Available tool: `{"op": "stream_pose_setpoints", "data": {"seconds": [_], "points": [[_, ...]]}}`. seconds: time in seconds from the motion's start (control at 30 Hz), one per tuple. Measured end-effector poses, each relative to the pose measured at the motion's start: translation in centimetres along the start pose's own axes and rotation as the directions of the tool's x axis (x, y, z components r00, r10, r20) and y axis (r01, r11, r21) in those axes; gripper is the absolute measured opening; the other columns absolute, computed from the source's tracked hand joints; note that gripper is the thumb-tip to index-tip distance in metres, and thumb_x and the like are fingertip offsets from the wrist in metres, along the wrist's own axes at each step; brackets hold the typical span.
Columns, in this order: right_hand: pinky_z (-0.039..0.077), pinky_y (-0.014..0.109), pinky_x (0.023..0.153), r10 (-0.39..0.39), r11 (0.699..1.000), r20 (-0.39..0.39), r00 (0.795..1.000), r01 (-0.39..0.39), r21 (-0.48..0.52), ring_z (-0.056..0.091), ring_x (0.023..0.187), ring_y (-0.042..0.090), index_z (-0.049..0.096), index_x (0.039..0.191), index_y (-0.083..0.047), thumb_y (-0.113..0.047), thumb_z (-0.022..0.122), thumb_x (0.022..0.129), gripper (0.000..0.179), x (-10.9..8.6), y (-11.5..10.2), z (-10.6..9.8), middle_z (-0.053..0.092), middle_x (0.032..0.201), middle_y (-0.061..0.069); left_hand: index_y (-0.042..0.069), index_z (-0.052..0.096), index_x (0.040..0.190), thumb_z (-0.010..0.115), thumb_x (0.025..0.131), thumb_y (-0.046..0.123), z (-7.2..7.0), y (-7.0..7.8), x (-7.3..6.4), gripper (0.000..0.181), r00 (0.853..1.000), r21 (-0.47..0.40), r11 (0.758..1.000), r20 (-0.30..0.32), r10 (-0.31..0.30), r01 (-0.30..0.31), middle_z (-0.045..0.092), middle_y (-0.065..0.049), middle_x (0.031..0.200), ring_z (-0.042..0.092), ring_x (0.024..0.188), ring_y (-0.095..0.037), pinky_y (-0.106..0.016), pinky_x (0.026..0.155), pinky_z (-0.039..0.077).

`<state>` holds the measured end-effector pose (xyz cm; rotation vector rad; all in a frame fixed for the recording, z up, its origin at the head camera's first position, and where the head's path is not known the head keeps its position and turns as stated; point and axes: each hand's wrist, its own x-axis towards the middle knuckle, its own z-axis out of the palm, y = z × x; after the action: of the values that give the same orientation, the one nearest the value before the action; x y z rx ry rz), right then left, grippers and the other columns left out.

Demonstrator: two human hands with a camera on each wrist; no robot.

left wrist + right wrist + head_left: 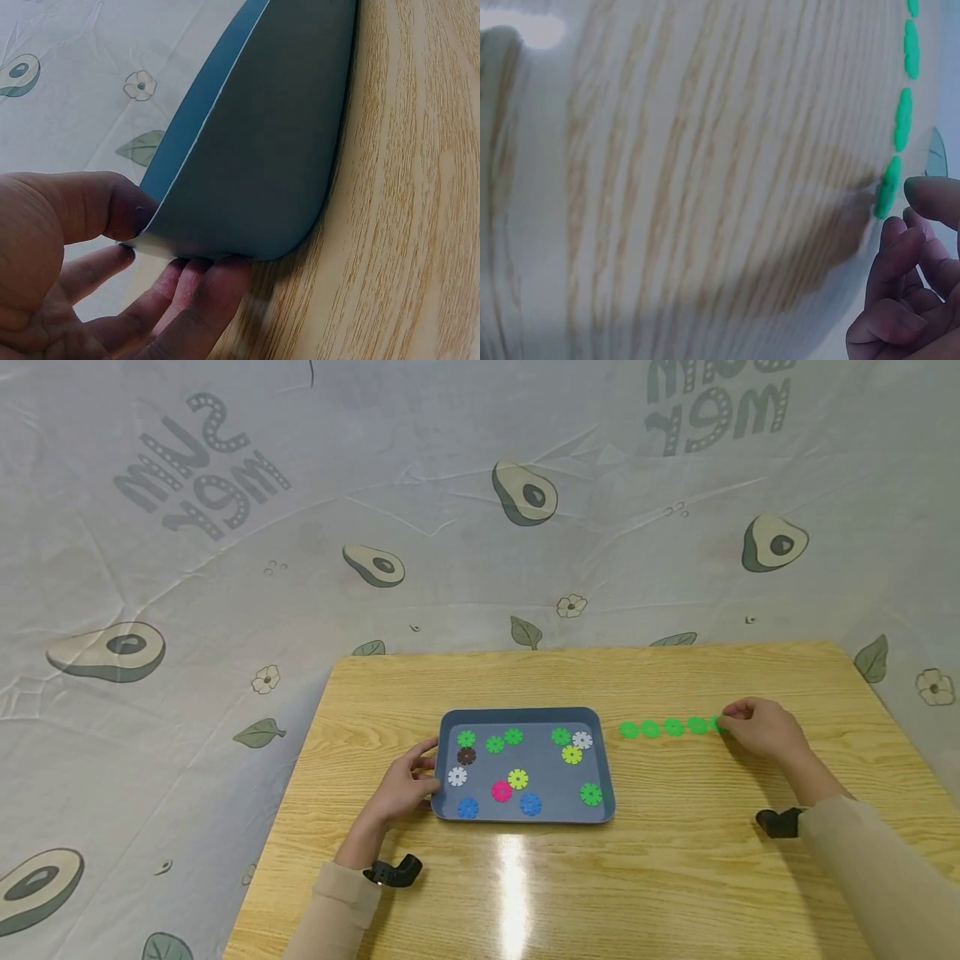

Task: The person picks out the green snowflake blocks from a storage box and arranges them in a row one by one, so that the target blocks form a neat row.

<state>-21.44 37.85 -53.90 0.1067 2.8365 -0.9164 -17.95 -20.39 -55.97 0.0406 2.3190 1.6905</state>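
Observation:
A grey-blue tray (525, 817) lies on the table with notched plastic discs in several colours spread in it. My left hand (405, 787) grips the tray's left side; in the left wrist view the thumb (124, 206) is over the rim and the other fingers (217, 292) touch the outer wall. Right of the tray runs a row of green notched discs (674, 727). At its right end my right hand (765, 731) pinches the last green disc (716, 723), which the fingertips partly cover. The right wrist view shows curled fingers (896, 262) beside a green disc (887, 187).
Among the tray's discs are a brown disc (467, 756), a pink disc (502, 791), a blue disc (530, 804), a yellow disc (517, 779) and a white disc (457, 777). The wooden table (600, 893) backs onto a printed cloth (450, 485) with avocados.

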Motion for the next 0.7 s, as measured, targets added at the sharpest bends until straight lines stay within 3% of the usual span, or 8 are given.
{"op": "stream_pose_setpoints", "data": {"seconds": [0.3,0.5,0.7], "points": [[0.050,0.049,0.075,-0.067,0.997,0.017,0.998,0.068,-0.021,0.061,0.097,0.040,0.059,0.125,0.008,-0.033,0.054,0.106,0.046,0.4,-3.0,-0.1,0.063,0.113,0.027,0.007,0.045,0.157,0.065,0.084,-0.010,-0.2,0.2,-0.2,0.078,1.000,-0.006,1.000,0.011,0.004,-0.004,0.058,-0.024,0.123,0.066,0.091,-0.028,-0.039,0.074,0.059],[0.049,0.040,0.070,-0.111,0.994,0.036,0.993,0.111,0.003,0.061,0.096,0.036,0.061,0.125,0.006,-0.031,0.058,0.104,0.043,1.0,-5.9,0.6,0.063,0.112,0.024,0.009,0.045,0.157,0.065,0.083,-0.010,-0.2,0.2,0.0,0.079,1.000,-0.012,1.000,0.013,0.006,-0.006,0.058,-0.024,0.124,0.066,0.091,-0.027,-0.040,0.074,0.058],[0.048,0.039,0.069,-0.153,0.988,0.058,0.987,0.151,0.036,0.061,0.095,0.034,0.062,0.126,0.005,-0.033,0.060,0.104,0.044,1.1,-9.4,1.9,0.063,0.112,0.022,0.007,0.044,0.157,0.066,0.082,-0.009,-0.2,0.2,0.0,0.080,1.000,-0.013,1.000,0.020,0.009,-0.009,0.057,-0.024,0.123,0.067,0.091,-0.027,-0.040,0.072,0.059]]}}
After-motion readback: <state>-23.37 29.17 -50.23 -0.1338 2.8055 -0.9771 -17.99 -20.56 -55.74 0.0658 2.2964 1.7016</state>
